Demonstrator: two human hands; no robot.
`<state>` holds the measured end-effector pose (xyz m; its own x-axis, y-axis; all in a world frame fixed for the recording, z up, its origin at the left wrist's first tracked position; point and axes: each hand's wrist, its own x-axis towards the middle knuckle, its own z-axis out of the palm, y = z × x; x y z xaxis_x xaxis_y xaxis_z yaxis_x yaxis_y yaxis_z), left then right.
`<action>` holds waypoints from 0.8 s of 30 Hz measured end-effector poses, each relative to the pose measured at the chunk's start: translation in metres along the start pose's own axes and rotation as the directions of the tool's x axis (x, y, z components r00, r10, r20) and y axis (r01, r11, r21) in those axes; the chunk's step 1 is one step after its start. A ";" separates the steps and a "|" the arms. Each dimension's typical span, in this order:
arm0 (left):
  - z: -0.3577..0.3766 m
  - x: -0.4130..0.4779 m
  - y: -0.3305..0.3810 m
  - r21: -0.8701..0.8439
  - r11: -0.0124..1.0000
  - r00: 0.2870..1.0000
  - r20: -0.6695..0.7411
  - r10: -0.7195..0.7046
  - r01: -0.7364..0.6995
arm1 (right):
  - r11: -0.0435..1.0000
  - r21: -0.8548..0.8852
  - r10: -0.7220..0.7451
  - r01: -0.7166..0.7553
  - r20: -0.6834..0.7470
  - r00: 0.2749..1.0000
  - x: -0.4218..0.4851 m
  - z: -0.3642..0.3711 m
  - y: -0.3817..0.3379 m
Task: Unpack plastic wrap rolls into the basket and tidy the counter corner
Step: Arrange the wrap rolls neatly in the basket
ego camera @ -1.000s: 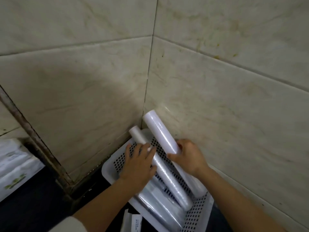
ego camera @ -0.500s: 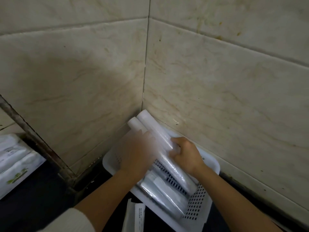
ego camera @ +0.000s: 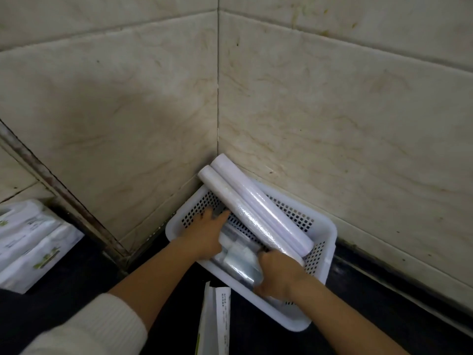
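Observation:
A white perforated basket [ego camera: 330, 228] sits in the counter corner against the tiled walls. Two long white plastic wrap rolls [ego camera: 258, 204] lie side by side diagonally across it, their far ends propped on the far rim at the corner. Beneath them, a shiny wrapped bundle of shorter rolls [ego camera: 240, 257] rests on the basket floor. My left hand [ego camera: 204, 235] is inside the basket, fingers spread against the bundle's left side. My right hand [ego camera: 279, 274] is curled around the bundle's near end, beside the long rolls' lower ends.
An opened white carton with green print [ego camera: 215, 321] lies on the dark counter just in front of the basket. White and green soft packs [ego camera: 28, 242] are stacked at the left. A rusty metal strip [ego camera: 64, 198] runs down the left wall.
Both hands have let go of the two long rolls, which now rest together on the basket. The hands have dropped to the wrapped bundle at the bottom. The view has shifted back.

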<state>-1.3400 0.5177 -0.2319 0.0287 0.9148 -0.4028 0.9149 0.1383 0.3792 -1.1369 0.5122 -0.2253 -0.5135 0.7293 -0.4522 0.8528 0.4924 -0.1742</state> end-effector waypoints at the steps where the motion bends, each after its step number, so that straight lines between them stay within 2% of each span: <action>1: -0.001 0.004 0.004 0.091 0.996 0.999 0.030 -0.020 0.017 | 1.000 -0.021 0.015 -0.016 -0.032 0.999 0.004 0.007 -0.002; 3: 0.001 0.009 0.010 0.199 0.979 0.993 0.092 -0.070 0.051 | 0.997 -0.066 0.033 -0.039 -0.082 0.996 0.010 0.018 -0.006; 5: 0.005 0.011 0.014 0.221 0.972 0.979 0.166 -0.119 0.080 | 0.998 -0.042 0.050 -0.054 -0.085 0.995 0.012 0.023 -0.006; 11: 0.006 0.007 0.012 0.126 0.985 0.963 0.230 -0.142 0.115 | 0.961 0.270 0.063 -0.057 -0.014 0.998 -0.002 0.001 0.013; 16: 0.002 0.004 0.023 0.141 0.982 0.931 0.327 -0.164 0.124 | 0.873 0.481 0.125 -0.079 -0.065 0.990 -0.021 -0.048 0.037; 20: 0.005 0.002 0.037 0.026 0.999 0.897 0.441 -0.037 0.028 | 0.846 0.532 0.194 -0.050 -0.218 0.956 -0.021 -0.068 0.040; 22: 0.008 -0.001 0.043 -0.109 0.994 0.881 0.470 0.062 -0.012 | 0.841 0.540 0.192 -0.036 -0.236 0.953 -0.016 -0.068 0.035; 24: 0.004 -0.004 0.039 -0.237 0.971 0.884 0.457 0.098 0.015 | 0.844 0.535 0.183 -0.038 -0.220 0.958 -0.013 -0.064 0.029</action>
<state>-1.3027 0.5180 -0.2187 0.2988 0.6493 -0.6994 0.7935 0.2381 0.5601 -1.1121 0.5476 -0.1682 -0.3574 0.8933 -0.2726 0.7905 0.1339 -0.5976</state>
